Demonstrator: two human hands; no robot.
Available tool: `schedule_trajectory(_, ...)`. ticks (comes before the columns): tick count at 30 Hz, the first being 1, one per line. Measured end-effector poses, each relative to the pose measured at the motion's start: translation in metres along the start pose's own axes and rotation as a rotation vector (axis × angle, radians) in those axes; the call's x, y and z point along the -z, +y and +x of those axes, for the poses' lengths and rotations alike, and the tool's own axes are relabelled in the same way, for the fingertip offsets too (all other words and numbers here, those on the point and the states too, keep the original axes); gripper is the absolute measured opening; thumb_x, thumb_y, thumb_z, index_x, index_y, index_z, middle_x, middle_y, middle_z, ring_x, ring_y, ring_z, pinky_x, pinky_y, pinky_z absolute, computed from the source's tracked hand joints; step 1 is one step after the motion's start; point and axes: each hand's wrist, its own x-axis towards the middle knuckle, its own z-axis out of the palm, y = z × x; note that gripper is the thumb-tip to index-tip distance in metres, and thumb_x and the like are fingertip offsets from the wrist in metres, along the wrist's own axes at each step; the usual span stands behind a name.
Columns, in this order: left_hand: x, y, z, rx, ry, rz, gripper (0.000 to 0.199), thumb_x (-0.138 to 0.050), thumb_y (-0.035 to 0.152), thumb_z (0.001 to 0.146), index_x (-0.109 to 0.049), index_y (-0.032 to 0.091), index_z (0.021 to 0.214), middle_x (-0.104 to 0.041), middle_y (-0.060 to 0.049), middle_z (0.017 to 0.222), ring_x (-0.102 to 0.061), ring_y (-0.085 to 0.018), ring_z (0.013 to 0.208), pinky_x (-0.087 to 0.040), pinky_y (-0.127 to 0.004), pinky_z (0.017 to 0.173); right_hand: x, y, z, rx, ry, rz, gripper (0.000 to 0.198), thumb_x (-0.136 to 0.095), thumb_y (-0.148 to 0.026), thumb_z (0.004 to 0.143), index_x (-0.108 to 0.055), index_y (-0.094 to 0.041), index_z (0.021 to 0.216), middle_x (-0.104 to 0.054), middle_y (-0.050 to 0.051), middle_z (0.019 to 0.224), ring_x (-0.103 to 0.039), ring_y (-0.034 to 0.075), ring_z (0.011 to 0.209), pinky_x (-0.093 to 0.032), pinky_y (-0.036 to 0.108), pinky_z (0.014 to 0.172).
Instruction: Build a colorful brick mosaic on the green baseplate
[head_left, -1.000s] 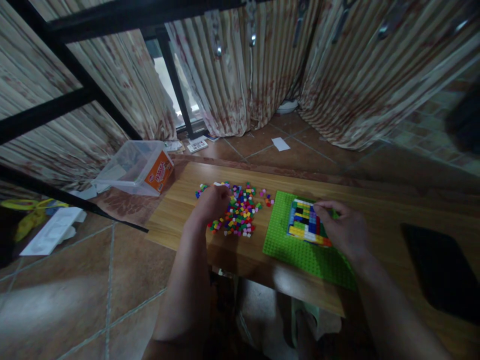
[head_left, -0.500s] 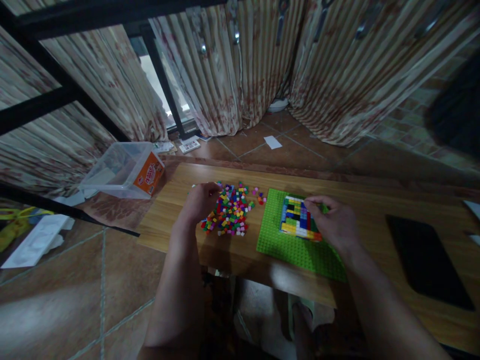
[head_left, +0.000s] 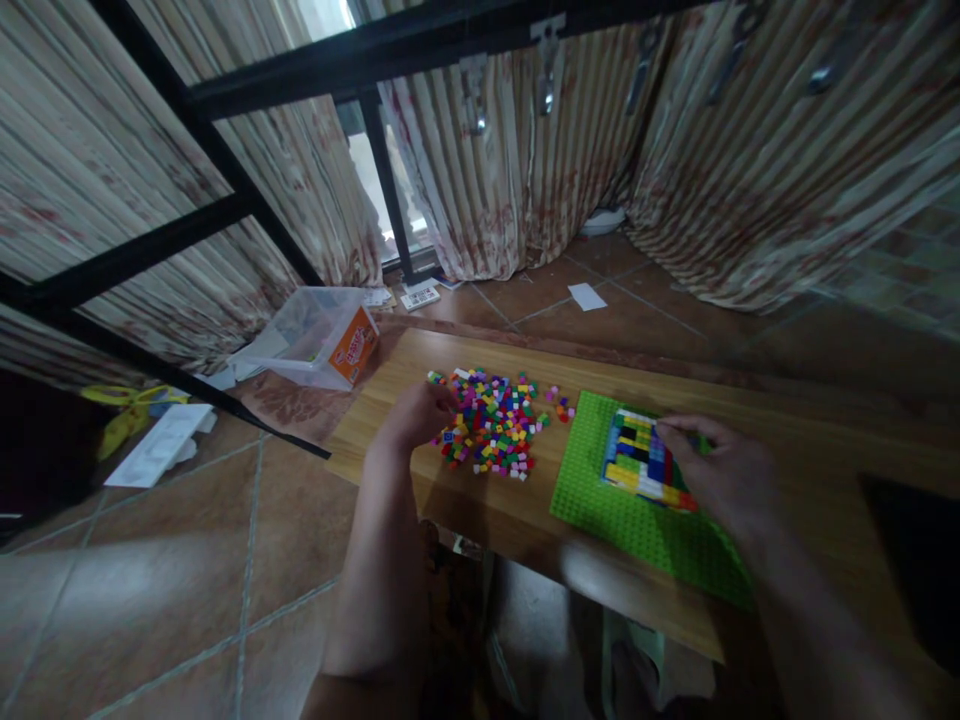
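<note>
Bricks (head_left: 499, 425) lie mostly right of our left hand (head_left: 414, 416), farther from our right hand (head_left: 733, 475); fingers (head_left: 701, 424) curled, holds unclear.

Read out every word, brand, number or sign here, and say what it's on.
Nothing is clear enough to quote.
Orange label on the clear plastic box: white characters, too blurred to read.
White printed item on the floor: dark marks, too small to read.
Green baseplate and loose bricks: no lettering I can make out.
</note>
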Motion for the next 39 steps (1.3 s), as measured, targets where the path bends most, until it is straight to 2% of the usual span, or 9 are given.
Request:
schedule_trajectory(3,-0.003,0.001,0.003,0.034,0.021,0.043,0.026,-0.063,0.015,0.072,-0.076,0.016,0.094,-0.071,-0.004,0.077,-0.061,-0.014,0.064,-0.041,-0.022,0.057,0.0,0.001,0.0,-0.002,-0.014,-0.005,0.033,-0.058,-0.05,0.08,-0.075,-0.023,0.089,-0.075,0.005,0.085,-0.063,0.019,0.062,-0.047,0.031,0.061)
schedule_trajectory(8,-0.011,0.006,0.007,0.042,-0.013,0.115,0.026,-0.062,0.017,0.074,-0.077,0.018,0.095,-0.071,-0.005,0.075,-0.062,-0.016,0.065,-0.044,-0.025,0.061,-0.003,0.001,0.001,0.057,-0.012,0.033,0.029,-0.058,-0.048,0.081,-0.075,-0.024,0.085,-0.076,0.004,0.092,-0.067,0.022,0.079,-0.05,0.033,0.073)
schedule_trajectory(17,-0.022,0.022,0.012,0.066,0.042,0.196,0.024,-0.065,0.02,0.071,-0.074,0.02,0.094,-0.071,-0.005,0.083,-0.064,-0.02,0.077,-0.047,-0.029,0.072,-0.002,-0.004,0.001,-0.021,-0.046,0.032,0.031,-0.058,-0.049,0.079,-0.074,-0.024,0.086,-0.075,0.004,0.088,-0.067,0.022,0.075,-0.051,0.035,0.072)
schedule_trajectory(24,-0.026,0.025,0.012,0.032,0.04,0.249,0.017,-0.063,0.017,0.072,-0.07,0.016,0.088,-0.069,-0.008,0.083,-0.062,-0.021,0.08,-0.046,-0.029,0.074,-0.003,-0.001,0.002,0.04,-0.053,0.048,0.03,-0.058,-0.047,0.08,-0.074,-0.023,0.086,-0.075,0.005,0.089,-0.067,0.022,0.077,-0.051,0.034,0.073)
schedule_trajectory(28,-0.026,0.023,0.011,-0.006,0.062,0.252,0.014,-0.062,0.014,0.071,-0.067,0.016,0.083,-0.068,-0.007,0.081,-0.059,-0.019,0.076,-0.043,-0.028,0.068,-0.004,0.0,0.002,0.05,-0.03,0.046,0.03,-0.058,-0.048,0.081,-0.074,-0.023,0.086,-0.075,0.005,0.087,-0.067,0.022,0.074,-0.051,0.034,0.072)
schedule_trajectory(33,-0.021,0.019,0.011,-0.093,0.048,0.113,0.003,-0.063,0.016,0.07,-0.063,0.016,0.073,-0.063,-0.002,0.07,-0.053,-0.015,0.065,-0.037,-0.025,0.059,-0.003,-0.005,0.001,0.071,0.006,0.088,0.027,-0.057,-0.045,0.082,-0.073,-0.023,0.085,-0.075,0.005,0.09,-0.068,0.023,0.082,-0.05,0.036,0.079)
schedule_trajectory(36,-0.018,0.018,0.01,-0.192,0.006,-0.077,0.003,-0.063,0.017,0.07,-0.061,0.015,0.071,-0.058,0.001,0.064,-0.05,-0.012,0.06,-0.036,-0.023,0.056,-0.003,-0.016,-0.003,0.111,0.091,0.167,0.027,-0.058,-0.045,0.084,-0.072,-0.023,0.086,-0.074,0.005,0.092,-0.067,0.023,0.087,-0.05,0.036,0.083)
schedule_trajectory(39,-0.017,0.026,0.008,-0.276,-0.052,-0.321,0.008,-0.064,0.021,0.072,-0.062,0.014,0.076,-0.058,0.001,0.066,-0.051,-0.011,0.062,-0.039,-0.022,0.056,-0.009,-0.033,-0.011,0.141,0.072,0.35,0.026,-0.06,-0.045,0.084,-0.072,-0.022,0.087,-0.073,0.004,0.091,-0.066,0.02,0.081,-0.05,0.033,0.076)
